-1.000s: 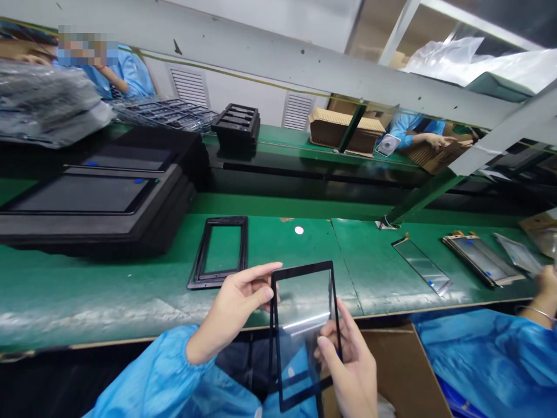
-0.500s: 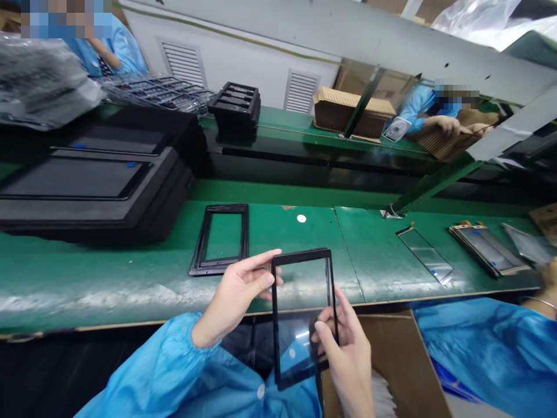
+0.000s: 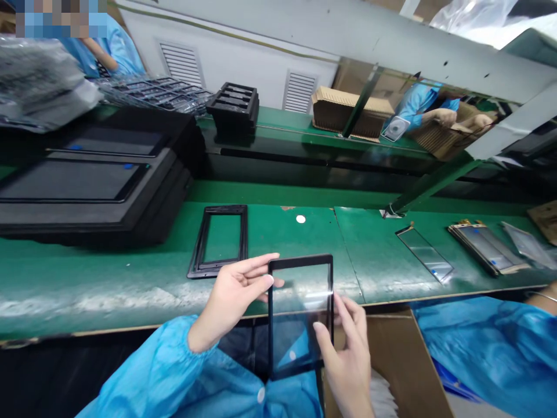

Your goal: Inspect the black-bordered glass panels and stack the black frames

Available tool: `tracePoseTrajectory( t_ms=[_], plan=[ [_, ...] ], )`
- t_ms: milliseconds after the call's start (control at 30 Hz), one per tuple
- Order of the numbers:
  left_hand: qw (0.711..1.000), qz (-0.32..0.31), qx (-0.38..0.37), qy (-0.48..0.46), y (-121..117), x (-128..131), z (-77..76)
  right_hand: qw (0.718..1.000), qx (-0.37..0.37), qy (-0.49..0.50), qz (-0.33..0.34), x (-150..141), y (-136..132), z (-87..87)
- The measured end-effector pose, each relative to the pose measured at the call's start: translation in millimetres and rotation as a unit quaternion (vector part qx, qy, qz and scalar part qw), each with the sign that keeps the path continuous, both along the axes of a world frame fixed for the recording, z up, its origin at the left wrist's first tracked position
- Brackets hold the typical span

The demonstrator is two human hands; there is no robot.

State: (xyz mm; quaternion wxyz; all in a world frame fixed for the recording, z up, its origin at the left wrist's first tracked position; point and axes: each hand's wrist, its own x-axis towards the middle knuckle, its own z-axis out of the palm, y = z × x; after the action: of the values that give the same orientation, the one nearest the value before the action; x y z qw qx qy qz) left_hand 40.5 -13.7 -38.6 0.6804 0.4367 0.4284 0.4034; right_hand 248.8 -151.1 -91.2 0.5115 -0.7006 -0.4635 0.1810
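Between my hands, at the bench's front edge, is a black-bordered glass touch panel (image 3: 300, 325), tilted and see-through in the middle. My left hand (image 3: 235, 296) pinches its upper left edge, thumb in front and fingers behind. On the right side, my right hand (image 3: 348, 348) is closed around the panel's edge, with its thumb over the glass and the fingers partly hidden behind. Just beyond my left hand lies a small stack of black rectangular frames (image 3: 200, 255) on the green bench (image 3: 143, 290).
Dark foam sheets (image 3: 161, 203) bearing glass panels (image 3: 73, 180) are piled at the left. Another panel (image 3: 424, 255) and a stack of panels (image 3: 487, 249) lie at the right, near a green post (image 3: 430, 186). An open cardboard box (image 3: 400, 360) stands below the edge. A co-worker's sleeve (image 3: 491, 348) is at the right.
The panel has tilted slightly, and its lower end sits a little higher. My right thumb and fingers have shifted on its edge. The co-worker's hand at far right has moved mostly out of view.
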Motion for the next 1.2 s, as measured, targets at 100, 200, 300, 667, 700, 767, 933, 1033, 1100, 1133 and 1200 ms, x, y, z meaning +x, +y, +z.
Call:
tracePoseTrajectory(
  t_ms=[100,200,300,667,700,767,933,1033,1100,1133,1200],
  plan=[
    [0.999,-0.024,0.025,0.042,-2.5,-3.1,2.9,0.999,0.022,0.027,0.007,12.3,14.7,19.9],
    [0.997,-0.026,0.042,0.061,-6.7,-4.6,6.1,0.983,0.016,0.177,0.042,20.1,33.6,43.6],
    [0.995,-0.038,0.043,0.083,-9.1,-6.7,9.3,0.968,0.002,0.246,0.051,19.8,47.0,57.2],
    [0.978,-0.069,0.122,0.155,-4.4,-18.3,-1.0,0.958,0.013,0.283,0.046,10.3,46.0,56.7],
    [0.965,-0.071,0.173,0.183,-5.0,-16.1,1.0,0.959,0.01,0.278,0.054,7.9,47.0,55.5],
    [0.917,-0.101,0.289,0.255,-6.6,-9.7,7.6,0.959,-0.001,0.27,0.085,0.3,50.3,53.5],
    [0.869,-0.281,0.298,0.276,-5.4,3.0,24.9,0.926,-0.059,0.33,0.174,-1.4,53.4,56.0],
    [0.946,-0.237,0.116,0.186,-1.7,-1.6,24.4,0.93,-0.098,0.315,0.163,25.8,44.7,55.9],
    [0.977,-0.167,0.033,0.125,-0.4,-6.6,19.2,0.937,-0.109,0.303,0.134,44.4,37.5,49.5],
    [0.984,-0.14,0.013,0.108,-0.2,-8.4,15.9,0.939,-0.108,0.305,0.114,50.7,34.6,44.9],
    [0.991,-0.099,0.004,0.094,-0.9,-9.8,9.4,0.938,-0.098,0.322,0.08,55.4,31.2,35.7]
  ],
)
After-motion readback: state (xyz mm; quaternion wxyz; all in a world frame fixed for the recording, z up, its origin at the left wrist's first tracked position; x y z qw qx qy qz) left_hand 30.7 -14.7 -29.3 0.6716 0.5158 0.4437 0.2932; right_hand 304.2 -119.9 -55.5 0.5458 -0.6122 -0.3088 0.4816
